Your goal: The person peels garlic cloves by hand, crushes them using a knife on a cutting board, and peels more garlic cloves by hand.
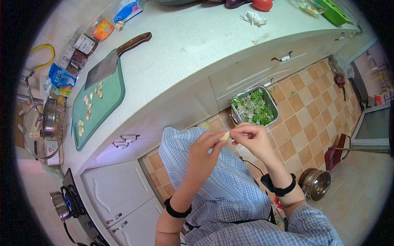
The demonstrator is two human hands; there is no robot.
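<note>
Left hand (pixel 202 151) and right hand (pixel 253 138) close together, fingertips of both pinching garlic clove (pixel 224 136) between them. Far left on counter (pixel 176 53): green cutting board (pixel 108 104), loose cloves (pixel 90 107), knife (pixel 101 74).

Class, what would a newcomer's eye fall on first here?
Probably the pale garlic clove pinched in the left hand, the right hand beside it, mid-picture. Next, at left, the cleaver lying partly on a green cutting board with scattered cloves. Leafy greens in a bin on the tiled floor follow.
</note>
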